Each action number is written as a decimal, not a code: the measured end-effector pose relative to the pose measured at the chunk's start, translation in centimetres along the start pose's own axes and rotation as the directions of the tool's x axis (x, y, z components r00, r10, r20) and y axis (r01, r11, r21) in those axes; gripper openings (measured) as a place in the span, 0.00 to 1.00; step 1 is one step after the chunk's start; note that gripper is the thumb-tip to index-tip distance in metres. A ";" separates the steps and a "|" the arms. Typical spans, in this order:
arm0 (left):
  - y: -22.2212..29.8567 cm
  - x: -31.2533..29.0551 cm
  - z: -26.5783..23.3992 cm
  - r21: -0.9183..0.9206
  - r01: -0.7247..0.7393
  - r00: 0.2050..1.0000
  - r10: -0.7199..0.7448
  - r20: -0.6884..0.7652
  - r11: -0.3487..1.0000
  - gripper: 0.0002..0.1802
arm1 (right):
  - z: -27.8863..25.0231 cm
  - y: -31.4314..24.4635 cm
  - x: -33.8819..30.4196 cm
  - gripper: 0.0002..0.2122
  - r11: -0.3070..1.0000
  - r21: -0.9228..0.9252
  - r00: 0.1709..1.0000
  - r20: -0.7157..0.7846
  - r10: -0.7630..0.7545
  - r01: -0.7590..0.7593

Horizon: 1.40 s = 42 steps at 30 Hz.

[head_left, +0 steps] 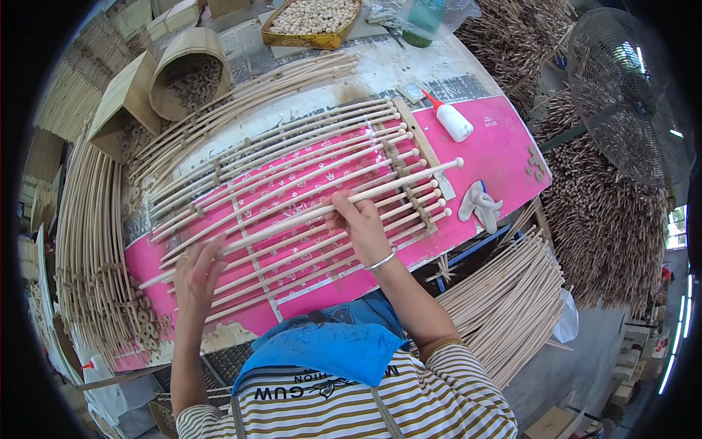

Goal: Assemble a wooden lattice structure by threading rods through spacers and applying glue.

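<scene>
A long pale wooden rod (281, 225) with a round knob at its right end lies slantwise across my hands. My right hand (360, 225), with a bangle on its wrist, pinches it right of the middle. Towards its left end, my left hand (196, 274) has its fingers closed about the rod, slightly blurred. Below it, several similar knobbed rods (314, 151) lie side by side on a pink sheet (482, 154). Small brown wooden rings (218, 172) sit on some of them. A wooden strip (417, 132) runs along their knobbed ends.
Left stand bundled rods (91, 241) with rings. Two wooden containers, a box (121, 102) and a tub (194, 47), hold rings. At the back is a yellow basket (311, 38) of knobs. A glue bottle (453, 121), glove (480, 205) and fan (632, 95) are right.
</scene>
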State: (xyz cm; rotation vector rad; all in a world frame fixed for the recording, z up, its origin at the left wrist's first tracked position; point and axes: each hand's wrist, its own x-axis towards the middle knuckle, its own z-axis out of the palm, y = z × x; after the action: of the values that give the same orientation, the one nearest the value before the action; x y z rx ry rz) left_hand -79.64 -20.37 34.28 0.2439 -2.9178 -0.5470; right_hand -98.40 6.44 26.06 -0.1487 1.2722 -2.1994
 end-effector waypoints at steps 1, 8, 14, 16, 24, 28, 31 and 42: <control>-0.3 -0.4 0.1 -0.102 0.057 0.996 -0.049 0.078 0.993 0.25 | 0.0 0.1 -0.1 0.14 1.000 -0.009 0.999 0.044 -0.013 0.013; -1.2 -0.2 1.8 -0.019 -0.106 0.991 0.104 -0.082 0.994 0.22 | 0.2 1.2 -0.9 0.13 1.000 0.004 0.999 -0.038 0.002 -0.002; 3.1 0.5 4.3 -0.322 -0.237 0.943 0.297 0.150 0.917 0.24 | 3.1 2.2 -4.0 0.12 0.990 -0.116 0.992 0.084 0.091 -0.081; 5.8 0.7 5.7 -0.375 -0.083 0.972 0.158 0.175 0.923 0.31 | 5.2 3.8 -5.0 0.12 0.974 -0.146 0.973 0.127 0.192 -0.173; 9.0 1.6 5.1 -0.535 0.084 0.950 0.094 0.298 0.841 0.43 | 2.0 3.7 -6.3 0.16 0.990 -0.110 0.970 0.216 0.110 -0.088; 8.9 0.9 5.5 -0.570 0.102 0.938 0.112 0.327 0.815 0.43 | 2.4 4.2 -7.0 0.15 0.992 -0.010 0.966 0.224 0.127 -0.128; 8.8 0.2 6.2 -0.549 -0.008 0.929 0.210 0.306 0.836 0.44 | 2.1 4.4 -7.1 0.13 0.991 -0.021 0.967 0.215 0.136 -0.135; 8.2 -2.4 7.6 -0.457 -0.021 0.951 0.159 0.265 0.889 0.40 | -0.3 2.5 -8.9 0.08 0.979 -0.104 0.981 0.069 0.182 -0.175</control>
State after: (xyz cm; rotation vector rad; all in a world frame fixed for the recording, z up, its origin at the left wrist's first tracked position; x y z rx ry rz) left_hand -79.77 -9.79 30.01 -0.0432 -2.9380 -1.3205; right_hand -90.11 10.57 25.51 -0.1517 1.2977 -1.9617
